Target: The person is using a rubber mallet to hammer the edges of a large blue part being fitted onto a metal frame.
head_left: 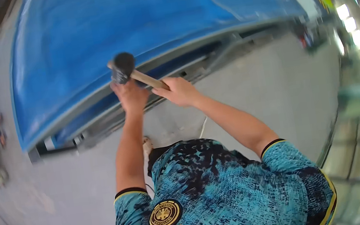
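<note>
Hammer: dark-headed hammer with a pale wooden handle (132,73) was raised just above the near edge of the blue sheet, head up and to the left, handle slanting down to the right.
Left hand: left hand (130,96) sat just under the hammer head, fingers curled; whether it gripped the handle or only touched it could not be told, since the palm side was hidden.
Right hand: right hand (180,91) was wrapped round the lower end of the handle, fingers pressed shut on the wood.
Sheet: large blue curved panel (137,20) filled the upper part of the view, its far edge cut off by the fisheye rim.
Frame: grey metal rail (110,119) ran under the panel's near edge; its details were blurred.
Floor: grey concrete floor (279,87) lay below; one pale shoe (147,144) showed between the arms, mostly hidden by the patterned turquoise shirt (220,191).
Edges: shapes at far left and right were too smeared to name.
</note>
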Available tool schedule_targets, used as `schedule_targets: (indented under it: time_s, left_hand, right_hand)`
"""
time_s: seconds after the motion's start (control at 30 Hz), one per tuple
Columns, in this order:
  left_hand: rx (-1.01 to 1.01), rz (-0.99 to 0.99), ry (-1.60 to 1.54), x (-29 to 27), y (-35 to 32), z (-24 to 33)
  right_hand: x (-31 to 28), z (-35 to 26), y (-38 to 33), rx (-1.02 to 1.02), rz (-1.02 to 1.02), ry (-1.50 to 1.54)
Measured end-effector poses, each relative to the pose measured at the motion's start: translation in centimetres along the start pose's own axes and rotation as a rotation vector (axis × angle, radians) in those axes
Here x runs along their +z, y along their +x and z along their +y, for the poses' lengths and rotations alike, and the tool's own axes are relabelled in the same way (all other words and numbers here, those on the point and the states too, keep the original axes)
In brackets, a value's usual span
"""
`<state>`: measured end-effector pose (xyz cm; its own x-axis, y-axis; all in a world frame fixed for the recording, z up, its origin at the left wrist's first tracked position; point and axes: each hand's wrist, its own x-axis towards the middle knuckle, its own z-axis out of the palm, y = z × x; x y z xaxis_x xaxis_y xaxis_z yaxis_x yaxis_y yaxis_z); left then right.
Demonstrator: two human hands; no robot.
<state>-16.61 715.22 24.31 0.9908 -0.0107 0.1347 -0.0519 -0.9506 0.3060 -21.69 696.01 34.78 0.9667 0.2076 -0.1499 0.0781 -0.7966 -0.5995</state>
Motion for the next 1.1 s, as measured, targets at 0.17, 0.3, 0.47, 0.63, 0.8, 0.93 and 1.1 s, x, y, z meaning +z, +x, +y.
schedule_targets:
  time_s: [0.17,0.3,0.47,0.63,0.8,0.93,1.1]
  left_hand:
    - [0.015,0.114,0.393,2.5,-1.4,0.2]
    - [-0.011,0.006,0.387,1.4,0.0,3.4]
    - [0.110,-0.049,0.297,7.8,3.5,17.0]
    - [0.169,-0.051,0.229,13.5,9.9,34.0]
    - [0.311,-0.064,0.154,15.1,14.6,43.2]
    - [0.407,-0.020,0.105,14.9,16.4,44.8]
    - [0.603,-0.008,0.175,10.9,13.2,43.7]
  right_hand:
    - [-4.4,20.2,-18.6,0.394,0.196,0.162]
    - [-1.4,33.1,-38.4,0.887,0.334,0.223]
    - [0.3,45.7,-55.3,1.331,0.378,0.355]
    - [-1.8,51.0,-60.2,1.382,0.459,0.344]
    - [-8.3,52.5,-49.3,1.084,0.569,0.432]
    - [-20.0,47.7,-36.1,0.955,0.529,0.629]
    - [-37.6,41.5,-26.7,0.483,0.828,0.448]
